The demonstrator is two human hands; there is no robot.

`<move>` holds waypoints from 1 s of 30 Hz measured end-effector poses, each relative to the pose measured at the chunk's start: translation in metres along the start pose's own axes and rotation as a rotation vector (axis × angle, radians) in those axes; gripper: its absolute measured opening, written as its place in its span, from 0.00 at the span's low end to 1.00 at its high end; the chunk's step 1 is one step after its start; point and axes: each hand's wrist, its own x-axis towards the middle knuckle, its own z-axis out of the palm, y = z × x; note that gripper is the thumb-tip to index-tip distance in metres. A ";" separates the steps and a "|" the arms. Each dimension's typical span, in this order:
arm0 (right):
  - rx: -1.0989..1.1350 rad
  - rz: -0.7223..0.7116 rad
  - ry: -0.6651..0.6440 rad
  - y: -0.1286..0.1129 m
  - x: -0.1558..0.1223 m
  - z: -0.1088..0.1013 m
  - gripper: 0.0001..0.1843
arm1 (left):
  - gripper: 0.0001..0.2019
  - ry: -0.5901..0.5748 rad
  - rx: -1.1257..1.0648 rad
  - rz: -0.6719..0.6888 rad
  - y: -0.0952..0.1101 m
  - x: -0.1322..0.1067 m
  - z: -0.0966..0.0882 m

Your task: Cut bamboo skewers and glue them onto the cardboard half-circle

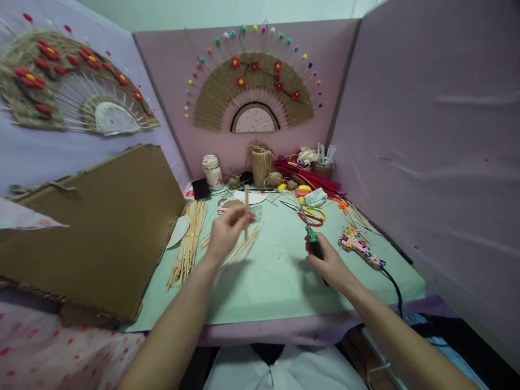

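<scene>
One stick (246, 196) pinched in left hand (225, 233), tool (314, 249) gripped in right hand (330, 262), scissors (313, 208) beyond, glue gun (361, 247) beside

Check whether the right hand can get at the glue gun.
Probably yes: nothing stands between the right hand and the glue gun, though the held green-black tool likely needs setting down.

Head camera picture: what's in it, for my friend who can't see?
A person's left hand holds a light brown strip, the right hand a green and black tool, over a pale green table. A flowered fan hangs behind.
</scene>
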 end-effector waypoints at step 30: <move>-0.207 0.125 0.041 0.021 0.000 0.015 0.17 | 0.13 -0.504 1.377 -0.338 -0.031 0.025 0.007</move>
